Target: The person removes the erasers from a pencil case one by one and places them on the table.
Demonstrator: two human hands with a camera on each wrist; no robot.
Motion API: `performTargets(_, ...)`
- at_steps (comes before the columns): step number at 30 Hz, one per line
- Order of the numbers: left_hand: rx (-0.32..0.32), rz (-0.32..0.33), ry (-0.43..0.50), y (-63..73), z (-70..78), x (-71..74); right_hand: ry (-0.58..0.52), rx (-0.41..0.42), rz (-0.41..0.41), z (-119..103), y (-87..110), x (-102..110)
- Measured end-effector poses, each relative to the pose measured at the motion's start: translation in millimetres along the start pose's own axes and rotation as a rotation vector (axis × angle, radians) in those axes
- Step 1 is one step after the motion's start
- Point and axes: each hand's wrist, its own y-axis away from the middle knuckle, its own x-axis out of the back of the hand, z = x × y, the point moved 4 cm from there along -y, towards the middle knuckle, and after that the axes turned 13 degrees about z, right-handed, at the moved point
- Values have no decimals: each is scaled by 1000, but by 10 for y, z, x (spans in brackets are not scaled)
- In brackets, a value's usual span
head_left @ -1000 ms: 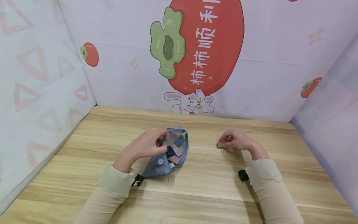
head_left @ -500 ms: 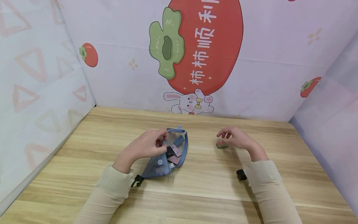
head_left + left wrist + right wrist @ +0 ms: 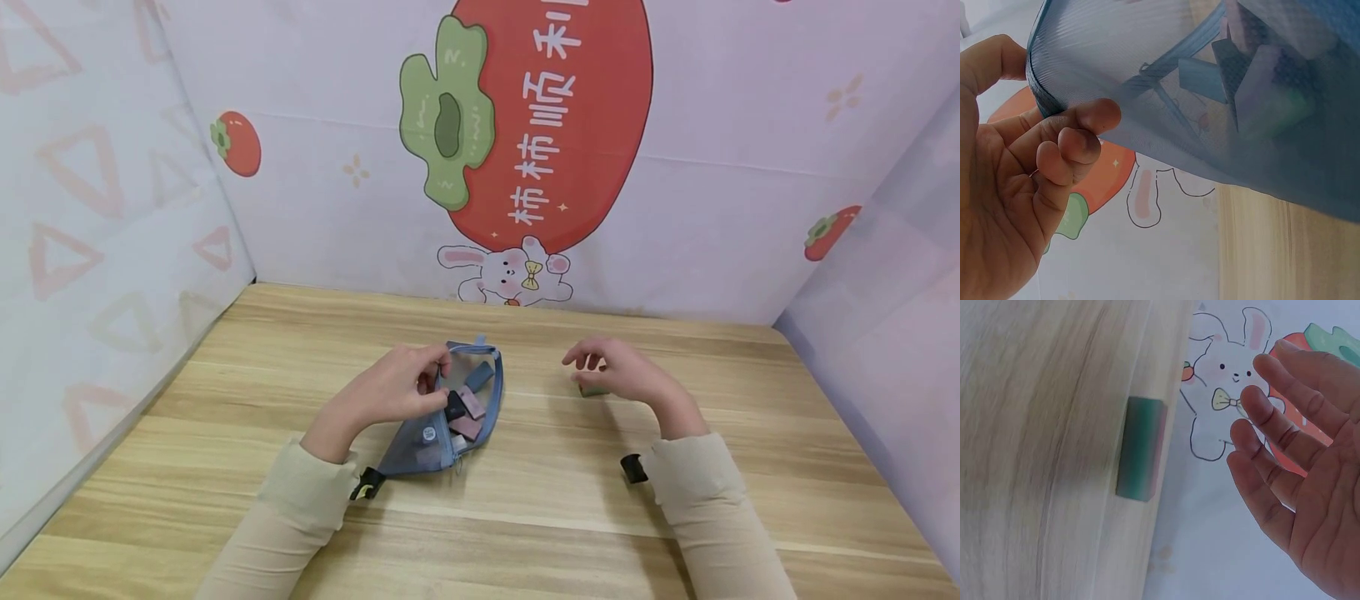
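My left hand (image 3: 397, 387) pinches the zipped edge of a blue mesh zipper pouch (image 3: 415, 446), holding its mouth apart. Through the opening show a blue block (image 3: 479, 377), a black one (image 3: 455, 407), a lilac one (image 3: 472, 402) and a pink one (image 3: 467, 428). In the left wrist view, thumb and fingers meet at the edge of the mesh (image 3: 1147, 119). To the right, my right hand (image 3: 628, 372) hovers with relaxed, parted fingers, holding nothing. Beneath it a small green and pink block (image 3: 1140, 450) lies on the table, partly hidden by the hand in the head view.
The wooden table (image 3: 525, 517) runs back to a pale printed backdrop (image 3: 315, 217) with persimmons and a rabbit. Side panels (image 3: 97, 275) enclose it left and right. Black wrist straps (image 3: 634, 468) sit by both cuffs.
My right hand has let go of the green and pink block, lifted off it and shifted left. The block stays on the table. My left hand and the pouch have hardly moved.
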Motion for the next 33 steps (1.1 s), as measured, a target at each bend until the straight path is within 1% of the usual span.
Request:
performTargets(7, 4, -4, -4, -7, 4, 4, 3, 30, -14, -154, -41, -77)
performTargets(12, 11, -8, -3, -7, 7, 5, -3, 39, -37, -225, -62, -141)
performTargets(17, 6, -5, -2, -4, 10, 7, -14, 53, -41, -283, -82, -210)
performTargets(21, -1, -5, 2, -5, 9, 4, -18, 93, -42, -341, -95, -273)
performTargets(26, 1, -5, -3, -6, 2, 2, -40, 92, -72, -417, -115, -351)
performTargets(30, 1, -6, -7, -8, 2, 3, -54, 61, -97, -479, -119, -409)
performTargets(33, 4, -6, -1, -9, 1, 3, -64, 55, -108, -522, -126, -454)
